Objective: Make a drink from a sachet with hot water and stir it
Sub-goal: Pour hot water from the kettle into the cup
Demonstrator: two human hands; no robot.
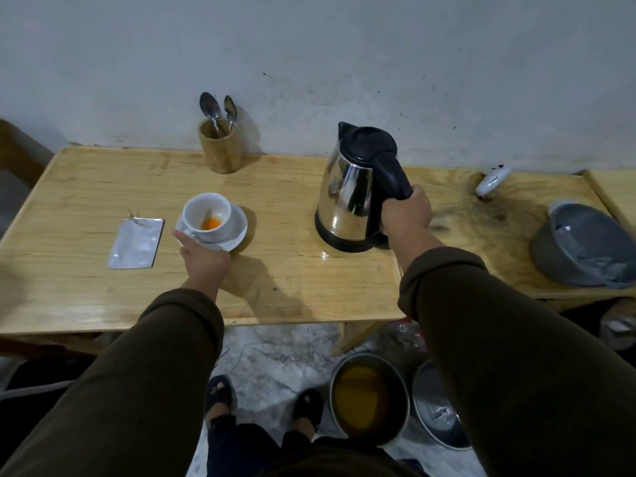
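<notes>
A white cup (205, 215) with orange powder at its bottom stands on a white saucer (237, 232) on the wooden table (292, 287). My left hand (203, 258) holds the saucer's near edge. To its left lies a silver sachet (136, 243), torn at the top. A steel kettle (351, 191) with a black lid and handle stands upright on the table to the right. My right hand (407, 215) is closed around the kettle's handle.
A wooden holder (220, 149) with two spoons stands at the back by the wall. At the far right sit a grey bowl (585, 246) and a small white device (490, 180). On the floor below are a pot of yellow liquid (368, 397) and a metal lid (437, 407).
</notes>
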